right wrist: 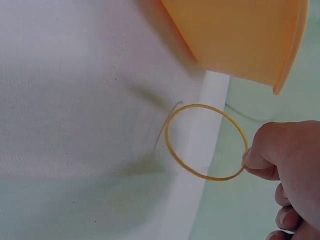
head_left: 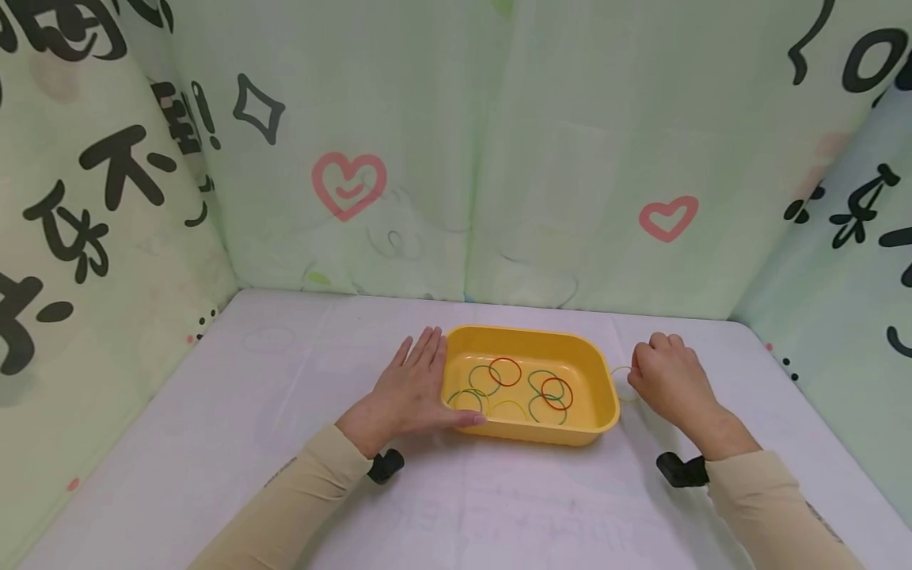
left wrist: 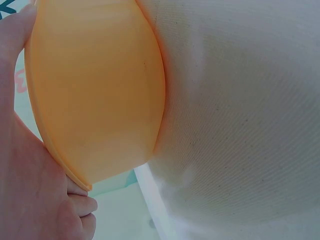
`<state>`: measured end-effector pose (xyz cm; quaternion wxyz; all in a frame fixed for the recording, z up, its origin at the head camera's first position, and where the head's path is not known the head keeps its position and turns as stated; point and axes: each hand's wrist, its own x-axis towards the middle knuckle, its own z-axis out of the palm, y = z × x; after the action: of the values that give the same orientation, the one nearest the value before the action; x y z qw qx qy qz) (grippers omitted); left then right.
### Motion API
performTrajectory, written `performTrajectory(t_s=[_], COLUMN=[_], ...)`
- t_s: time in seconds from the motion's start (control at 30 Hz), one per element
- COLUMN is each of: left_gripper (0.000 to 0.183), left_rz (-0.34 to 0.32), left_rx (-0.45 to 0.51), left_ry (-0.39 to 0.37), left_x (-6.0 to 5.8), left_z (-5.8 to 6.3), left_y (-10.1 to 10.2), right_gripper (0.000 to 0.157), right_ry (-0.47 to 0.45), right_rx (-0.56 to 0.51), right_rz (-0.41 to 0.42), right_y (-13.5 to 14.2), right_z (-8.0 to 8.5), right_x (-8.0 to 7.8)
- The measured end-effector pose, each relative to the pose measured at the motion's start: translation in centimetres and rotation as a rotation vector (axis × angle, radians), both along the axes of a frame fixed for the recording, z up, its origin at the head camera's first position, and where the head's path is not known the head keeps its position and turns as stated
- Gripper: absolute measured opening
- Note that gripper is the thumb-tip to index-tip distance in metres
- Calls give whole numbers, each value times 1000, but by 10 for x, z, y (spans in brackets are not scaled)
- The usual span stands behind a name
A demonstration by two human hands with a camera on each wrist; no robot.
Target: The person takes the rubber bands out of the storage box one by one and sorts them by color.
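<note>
Right hand (head_left: 670, 384): pinching a yellow rubber band (right wrist: 200, 105) between thumb and index finger, other fingers curled in
Pinched band: hanging as a nice round loop just off the right end of a yellow plastic tray (head_left: 541, 433), clear of it going by the right wrist cam
Left hand (head_left: 413, 388): not pinching anything, fingers straight along the tray's left end, thumb stretched out over the front rim
Tray: sitting on the white tablecloth (head_left: 399, 507), right between both hands
Bands inside: two red bands (head_left: 505, 358), a handful of green bands (head_left: 484, 365), plus some yellow bands (head_left: 509, 401)
Right half: one red crossing a couple of greens
Left half: other red overlapping a green, yellow and green tangled near the front corner
Backdrop (head_left: 570, 119): pale green, pink hearts, black lettering
</note>
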<state>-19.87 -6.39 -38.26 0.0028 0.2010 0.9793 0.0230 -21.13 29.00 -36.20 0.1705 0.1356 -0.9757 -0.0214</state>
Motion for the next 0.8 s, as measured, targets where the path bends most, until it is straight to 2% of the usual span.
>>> performTrajectory(t_s=[0.3,0.57,0.8], left_gripper=[130,129,129], left_rz=[2,1,-5], left_rx=[3,7,5], left_ry=[1,-2,5], left_x=[1,1,1], left_z=[1,0,0], left_y=[0,0,0], right_gripper=[10,9,12], right_ry=[15,92,65], right_rx=[-14,-50,-43], right_rz=[1,77,68], right_y=[-2,-11,-27], right_z=[4,13,23], right_x=[-1,2,5])
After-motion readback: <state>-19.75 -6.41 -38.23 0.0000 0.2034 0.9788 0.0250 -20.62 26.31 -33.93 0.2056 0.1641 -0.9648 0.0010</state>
